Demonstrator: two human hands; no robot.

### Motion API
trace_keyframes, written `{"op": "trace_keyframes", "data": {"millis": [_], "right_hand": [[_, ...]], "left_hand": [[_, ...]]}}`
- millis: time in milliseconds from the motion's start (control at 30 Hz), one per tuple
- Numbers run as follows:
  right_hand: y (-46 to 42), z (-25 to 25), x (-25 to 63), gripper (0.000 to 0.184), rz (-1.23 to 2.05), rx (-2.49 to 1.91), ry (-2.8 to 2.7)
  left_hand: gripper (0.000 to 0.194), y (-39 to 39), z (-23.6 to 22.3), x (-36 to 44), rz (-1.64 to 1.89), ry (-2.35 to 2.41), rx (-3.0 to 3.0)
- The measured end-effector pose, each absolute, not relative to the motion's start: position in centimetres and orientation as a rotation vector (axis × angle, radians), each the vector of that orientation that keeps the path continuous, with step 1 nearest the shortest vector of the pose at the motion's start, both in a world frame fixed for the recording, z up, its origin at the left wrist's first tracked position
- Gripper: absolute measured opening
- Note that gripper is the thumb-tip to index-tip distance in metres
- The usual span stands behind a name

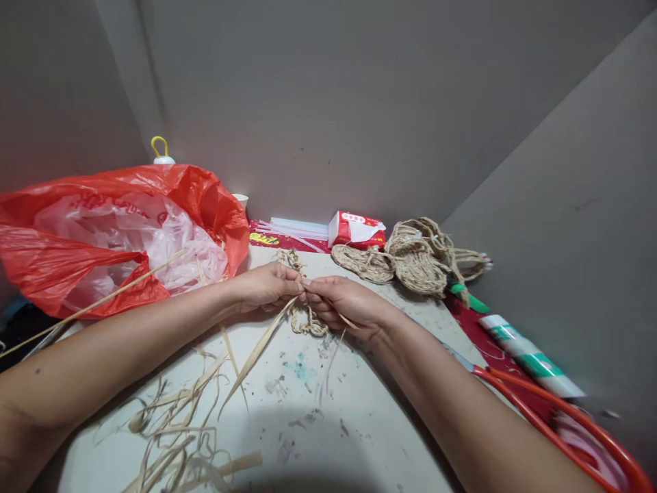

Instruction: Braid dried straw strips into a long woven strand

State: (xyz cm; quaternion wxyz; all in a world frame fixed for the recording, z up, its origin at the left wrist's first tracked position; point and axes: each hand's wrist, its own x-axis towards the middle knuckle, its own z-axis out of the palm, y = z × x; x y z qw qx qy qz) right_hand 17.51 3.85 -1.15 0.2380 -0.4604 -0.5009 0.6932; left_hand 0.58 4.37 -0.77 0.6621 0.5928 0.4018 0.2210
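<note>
Head view, far left: a crinkled red plastic bag (31,239) sits slumped, its mouth showing crumpled translucent white plastic (169,226); a long thin straw stalk (113,294) slants across its front; a yellow loop on a white cap (159,145) sticks up behind.
Loose fibres: a tangled heap of pale dry straw strips (189,404) lies near the front, left of centre, on the stained white tabletop (287,438).
Left hand: the person's left hand (269,284) is closed to a fingertip pinch, thumb against forefinger, on the thin tan braided straw cord (308,325).
Cord: it is at mid-table, part showing beyond the fingers, part looping down between the hands; a flat pale straw strip (261,346) trails from the pinch toward the front left.
Right hand: the person's right hand (343,301) meets the left, thumb and fingers also pinched tight on the cord; the exact crossing of strands is hidden by the fingers.
Back edge: a bundle of pale slim sticks (298,226) lies just left of a red tissue packet (341,229).
Right side: coiled tan straw ropes (423,263) lie piled beside the packet; nearer are a white-and-green tube (534,356) and large red-handled scissors (480,372), partly behind the right forearm.
</note>
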Motion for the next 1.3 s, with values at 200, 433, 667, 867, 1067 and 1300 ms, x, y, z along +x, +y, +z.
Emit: {"op": "trace_keyframes", "data": {"millis": [200, 433, 667, 867, 1067, 1300], "right_hand": [[3.5, -1.0, 17.0, 0.026, 1.964, -1.251, -1.171], [2.6, -1.3, 16.0, 0.023, 1.855, -1.263, -1.003], [1.9, -1.7, 15.2, 0.036, 1.846, -1.257, -0.920], [2.3, -2.0, 15.6, 0.023, 1.883, -1.197, -0.930], [3.1, -1.3, 16.5, 0.028, 1.918, -1.126, -0.976], [3.6, -1.8, 17.0, 0.030, 1.986, -1.092, -1.061]], "left_hand": [[0.016, 4.5, 0.6, 0.1, 0.395, 1.078, 1.693], [0.024, 3.1, 1.3, 0.9, 0.417, 1.316, 2.214], [0.023, 0.8, -0.2, 2.3, 0.235, 1.504, 2.685], [0.024, -0.7, 0.0, 2.7, 0.198, 1.331, 2.737], [0.023, 1.2, 2.1, 1.2, 0.660, 1.218, 2.243], [0.022, 4.4, -0.5, 0.8, 0.711, 1.166, 1.342]]}}
